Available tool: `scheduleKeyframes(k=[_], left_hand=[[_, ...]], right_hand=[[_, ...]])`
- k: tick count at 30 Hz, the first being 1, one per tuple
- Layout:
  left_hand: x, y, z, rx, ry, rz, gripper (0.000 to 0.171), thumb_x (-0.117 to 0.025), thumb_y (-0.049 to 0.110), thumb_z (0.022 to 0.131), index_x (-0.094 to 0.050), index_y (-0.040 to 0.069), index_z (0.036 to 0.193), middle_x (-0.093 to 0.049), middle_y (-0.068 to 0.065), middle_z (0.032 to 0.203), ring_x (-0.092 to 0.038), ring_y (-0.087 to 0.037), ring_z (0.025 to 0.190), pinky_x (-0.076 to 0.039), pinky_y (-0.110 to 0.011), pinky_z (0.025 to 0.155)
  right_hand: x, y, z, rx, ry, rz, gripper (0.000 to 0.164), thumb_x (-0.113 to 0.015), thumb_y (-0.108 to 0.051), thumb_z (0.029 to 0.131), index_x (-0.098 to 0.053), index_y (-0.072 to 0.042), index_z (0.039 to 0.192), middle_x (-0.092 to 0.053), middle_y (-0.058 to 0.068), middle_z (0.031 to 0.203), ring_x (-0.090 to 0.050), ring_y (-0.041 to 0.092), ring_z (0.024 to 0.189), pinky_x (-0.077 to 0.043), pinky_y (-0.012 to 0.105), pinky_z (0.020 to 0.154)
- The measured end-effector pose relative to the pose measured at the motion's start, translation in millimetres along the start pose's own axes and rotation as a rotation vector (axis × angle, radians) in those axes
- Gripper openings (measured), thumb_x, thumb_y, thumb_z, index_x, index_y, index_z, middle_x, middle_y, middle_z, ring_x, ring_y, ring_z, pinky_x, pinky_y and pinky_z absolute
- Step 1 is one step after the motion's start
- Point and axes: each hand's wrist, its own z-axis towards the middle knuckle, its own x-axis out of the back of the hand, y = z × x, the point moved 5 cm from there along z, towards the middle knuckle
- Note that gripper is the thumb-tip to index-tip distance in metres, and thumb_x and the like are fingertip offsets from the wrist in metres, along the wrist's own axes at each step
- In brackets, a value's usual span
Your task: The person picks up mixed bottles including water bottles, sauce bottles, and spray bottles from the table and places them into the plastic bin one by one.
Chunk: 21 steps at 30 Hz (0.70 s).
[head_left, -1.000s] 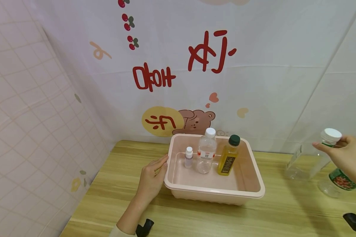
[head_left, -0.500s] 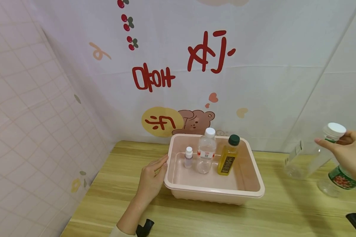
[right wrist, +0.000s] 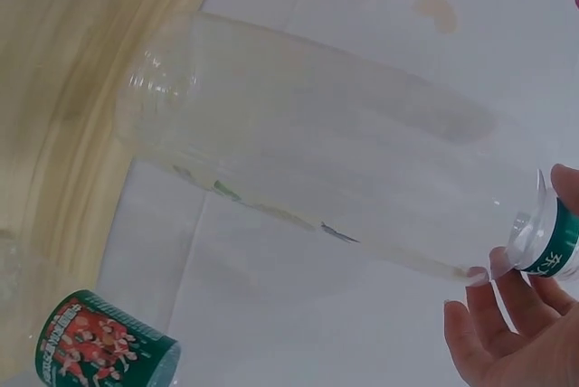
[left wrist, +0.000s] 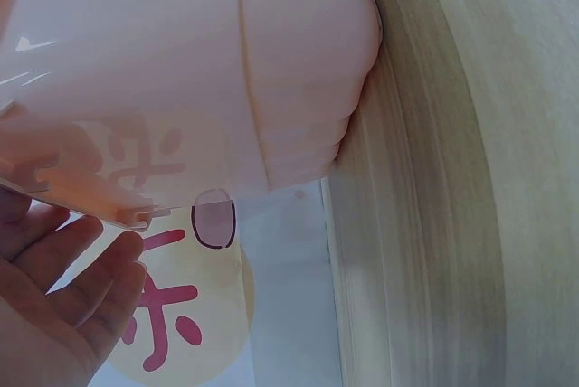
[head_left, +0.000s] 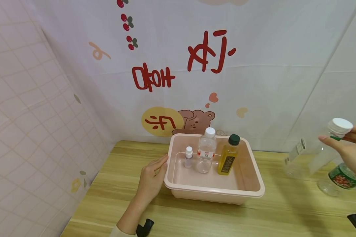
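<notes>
My right hand (head_left: 354, 153) grips a large clear plastic bottle (right wrist: 335, 143) by its neck, just below the white cap (head_left: 342, 123). In the head view the bottle leans, its base low to the left near the table's back edge; I cannot tell whether the base touches the wood. My left hand (head_left: 152, 177) touches the left rim of a pale pink plastic basin (head_left: 207, 196), fingers fairly straight. Inside the basin stand a small white-capped bottle (head_left: 188, 158), a clear water bottle (head_left: 206, 161) and a yellow oil bottle (head_left: 227, 159) with a dark green cap.
Another clear bottle with a green label (head_left: 342, 177) stands at the right, beside the held one. The wooden table (head_left: 121, 168) ends against a printed white wall cloth (head_left: 270, 98). Dark pieces of wrist gear (head_left: 145, 227) show near the lower edge.
My right hand has moved up and to the right with the large bottle's neck, tilting the bottle more. The left hand and the basin have stayed put.
</notes>
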Motion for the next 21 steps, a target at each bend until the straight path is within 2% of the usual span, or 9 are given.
scheduleKeyframes(k=[4,6,11,16,21], left_hand=[[-0.6,0.6,0.3,-0.002,-0.008,0.002,0.031,-0.067,0.010,0.101,-0.074,0.004,0.130,-0.070,-0.005,0.134,-0.066,-0.026,0.125,-0.052,-0.047,0.106],[-0.7,1.3,0.7,-0.004,-0.011,0.002,0.031,-0.067,0.010,0.101,-0.073,0.004,0.130,-0.070,-0.005,0.134,-0.066,-0.026,0.125,-0.053,-0.047,0.106],[-0.5,2.5,2.4,-0.008,-0.013,0.005,0.030,-0.067,0.010,0.102,-0.073,0.003,0.130,-0.070,-0.005,0.134,-0.066,-0.027,0.125,-0.053,-0.047,0.106],[-0.4,2.5,2.8,-0.011,-0.014,0.010,0.030,-0.067,0.009,0.101,-0.073,0.002,0.130,-0.070,-0.005,0.134,-0.066,-0.027,0.125,-0.052,-0.047,0.107],[-0.5,1.6,2.1,-0.005,-0.014,0.006,0.030,-0.066,0.010,0.101,-0.073,0.003,0.130,-0.070,-0.005,0.135,-0.066,-0.027,0.125,-0.052,-0.047,0.107]], right_hand=[[4,-10,-2,0.020,0.060,0.065,0.052,-0.080,-0.010,0.093,-0.046,-0.046,0.110,-0.050,-0.038,0.098,-0.045,-0.017,0.090,-0.032,0.000,0.079],[5,-16,-3,0.039,0.115,0.093,0.055,-0.080,-0.004,0.090,-0.049,-0.045,0.109,-0.053,-0.037,0.097,-0.048,-0.016,0.088,-0.036,-0.004,0.075],[4,-31,-8,0.088,0.227,0.128,0.058,-0.079,0.005,0.088,-0.055,-0.041,0.113,-0.057,-0.031,0.100,-0.054,-0.015,0.090,-0.041,-0.003,0.079],[5,-44,-13,0.157,0.251,0.127,0.055,-0.078,0.003,0.089,-0.057,-0.039,0.118,-0.057,-0.029,0.106,-0.054,-0.015,0.095,-0.041,-0.002,0.082],[6,-51,-14,0.145,0.243,0.157,0.055,-0.077,0.004,0.089,-0.059,-0.039,0.118,-0.058,-0.029,0.106,-0.054,-0.014,0.096,-0.040,-0.003,0.080]])
